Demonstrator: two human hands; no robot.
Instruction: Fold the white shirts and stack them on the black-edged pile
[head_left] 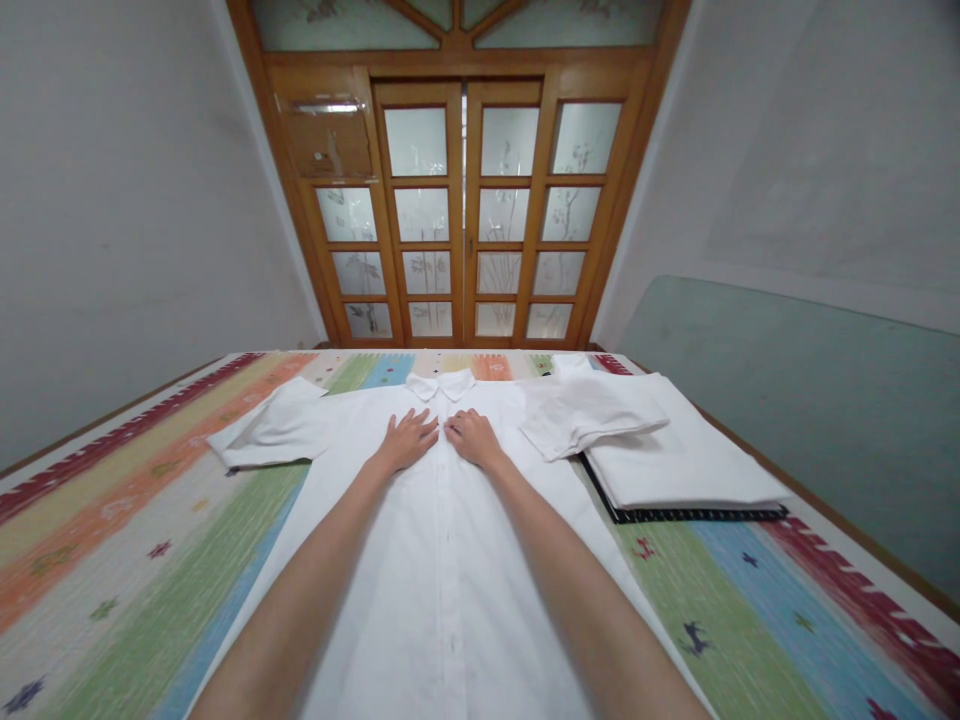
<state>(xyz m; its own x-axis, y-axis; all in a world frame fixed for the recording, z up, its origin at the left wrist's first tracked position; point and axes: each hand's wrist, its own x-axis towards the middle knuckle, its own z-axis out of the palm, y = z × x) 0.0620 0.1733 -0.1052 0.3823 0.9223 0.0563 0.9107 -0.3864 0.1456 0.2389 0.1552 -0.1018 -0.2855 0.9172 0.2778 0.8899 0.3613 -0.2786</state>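
A white collared shirt (pixel 390 600) lies front side up, spread over a striped cloth, its collar (pixel 441 385) at the far end and its buttoned front strip running down the middle. My left hand (pixel 411 440) rests on the upper chest, left of that strip, with fingers stretched and slightly spread. Just across the strip, my right hand (pixel 472 437) has its fingers bent, the tips pinching the fabric beside the strip. The shirt's left-side sleeve (pixel 274 425) lies out flat on the cloth. Its right-side sleeve (pixel 592 410) overlaps a folded white cloth.
The folded white cloth (pixel 697 465) lies on a dark flat item (pixel 697 515) at the right. Under everything is the multicoloured striped cloth (pixel 120 540) covering the table. Wooden glass-paned doors (pixel 461 215) stand beyond. A pale green panel (pixel 787 400) leans along the right wall.
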